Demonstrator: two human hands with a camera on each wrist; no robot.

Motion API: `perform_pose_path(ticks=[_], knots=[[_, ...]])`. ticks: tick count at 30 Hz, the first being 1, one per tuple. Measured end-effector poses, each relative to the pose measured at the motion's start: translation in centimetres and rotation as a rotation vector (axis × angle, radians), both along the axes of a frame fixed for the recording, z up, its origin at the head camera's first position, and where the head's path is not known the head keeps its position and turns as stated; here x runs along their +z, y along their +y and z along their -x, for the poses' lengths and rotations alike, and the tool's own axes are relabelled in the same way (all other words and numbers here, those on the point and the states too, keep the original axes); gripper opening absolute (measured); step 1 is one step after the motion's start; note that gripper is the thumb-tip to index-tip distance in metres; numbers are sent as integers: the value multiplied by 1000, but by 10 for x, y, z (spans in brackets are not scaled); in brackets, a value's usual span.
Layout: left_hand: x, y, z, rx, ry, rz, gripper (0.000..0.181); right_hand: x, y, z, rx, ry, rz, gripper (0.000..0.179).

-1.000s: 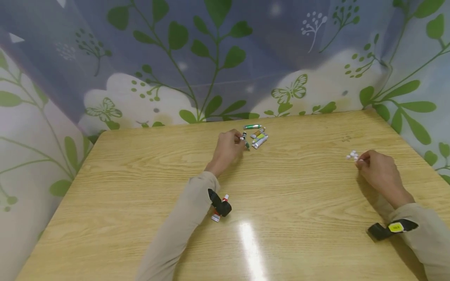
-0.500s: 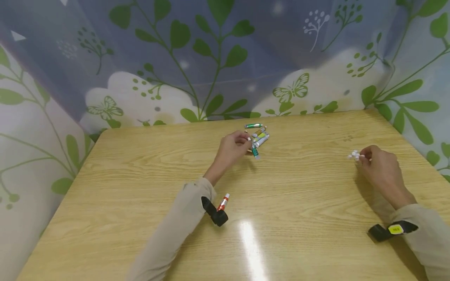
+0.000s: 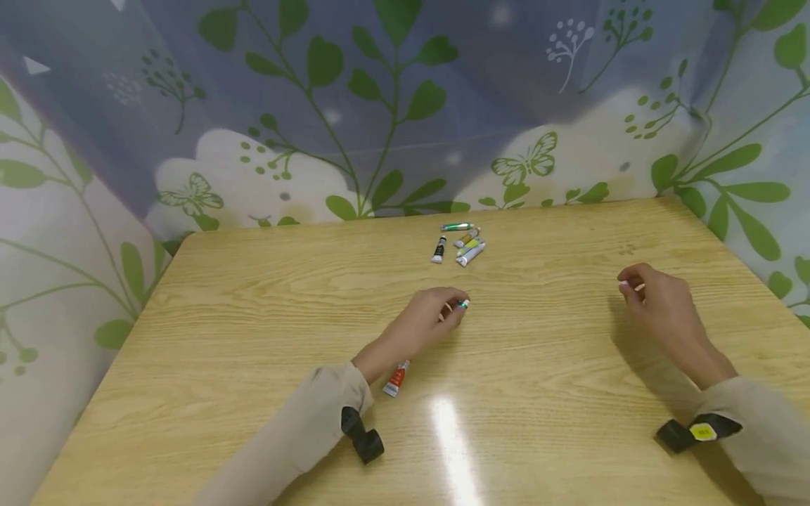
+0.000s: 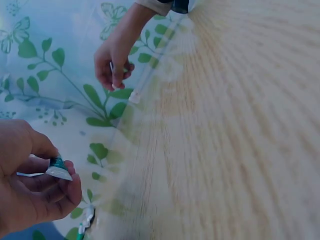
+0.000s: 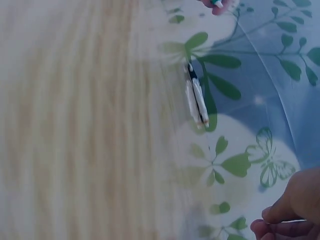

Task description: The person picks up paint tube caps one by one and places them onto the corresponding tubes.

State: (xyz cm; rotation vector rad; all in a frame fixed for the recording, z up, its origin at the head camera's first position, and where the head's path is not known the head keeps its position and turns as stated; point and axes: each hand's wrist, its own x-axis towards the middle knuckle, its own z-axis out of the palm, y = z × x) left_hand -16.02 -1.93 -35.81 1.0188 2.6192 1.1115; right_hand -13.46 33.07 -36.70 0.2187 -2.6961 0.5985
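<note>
My left hand (image 3: 425, 320) pinches a small green paint tube (image 4: 59, 167) above the middle of the table; its white cap end (image 3: 466, 303) pokes out past the fingers in the head view. At the right, my right hand (image 3: 664, 302) pinches a tiny white cap (image 3: 624, 282) between thumb and fingertips, raised off the table. In the left wrist view a cluster of white caps (image 4: 134, 96) lies on the table near that hand; the right hand hides it in the head view. Below my left wrist lies a red paint tube (image 3: 396, 379), partly covered.
Toward the back of the wooden table (image 3: 285, 281) lie several paint tubes: a black one (image 3: 439, 249), a green one (image 3: 457, 227), an ochre one (image 3: 468, 237), a yellow-green one (image 3: 469, 247) and a silvery one (image 3: 471, 255). A leaf-patterned curtain (image 3: 405, 105) hangs behind the table.
My left hand has picked the green tube up from beside the black one and brought it nearer. My right hand has lifted a white cap and moved slightly left.
</note>
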Motion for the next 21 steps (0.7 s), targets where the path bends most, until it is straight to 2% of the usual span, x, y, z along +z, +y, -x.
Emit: perform_pose_path(ticks=[7, 14, 21], knots=[[7, -4, -15, -21, 33, -27, 20, 6, -28, -8, 84, 27, -12, 14], [11, -8, -25, -9, 30, -55, 17, 12, -49, -19, 158, 56, -26, 17], [13, -10, -33, -32, 64, -81, 15, 17, -64, -25, 235, 114, -6, 16]])
